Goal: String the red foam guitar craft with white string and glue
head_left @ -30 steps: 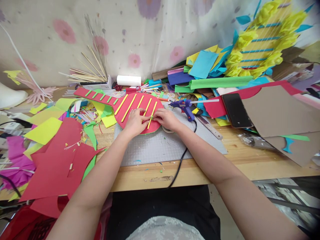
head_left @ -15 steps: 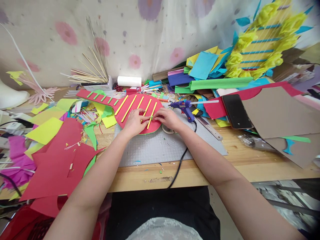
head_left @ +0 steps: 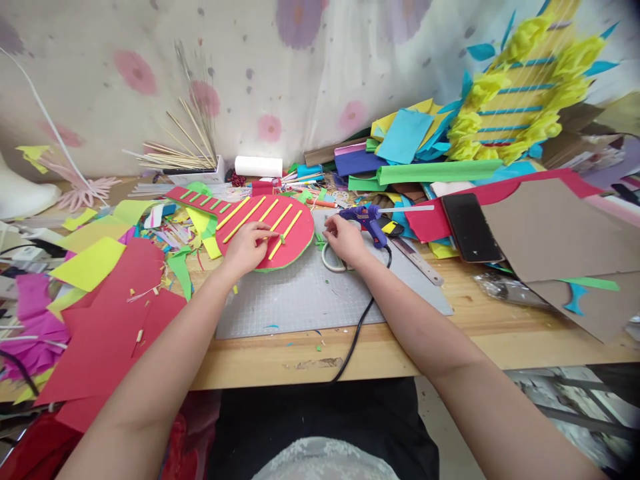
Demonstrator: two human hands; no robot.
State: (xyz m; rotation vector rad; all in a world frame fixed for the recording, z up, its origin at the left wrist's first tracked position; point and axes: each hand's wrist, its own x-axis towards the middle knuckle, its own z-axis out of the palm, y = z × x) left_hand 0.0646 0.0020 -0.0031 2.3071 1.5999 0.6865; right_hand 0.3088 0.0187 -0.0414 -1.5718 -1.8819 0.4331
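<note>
Left hand [head_left: 247,249] lies loose on the red guitar cutout [head_left: 301,235] over the mat [head_left: 285,303], finger at a green bit [head_left: 283,239], probably steadying it, while right hand [head_left: 347,241] curls by the glue gun [head_left: 367,217], seemingly parked handy, can't tell if it's pinching anything.

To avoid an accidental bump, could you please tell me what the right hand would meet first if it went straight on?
The right hand would probably meet the red guitar, though depth is unclear.
</note>
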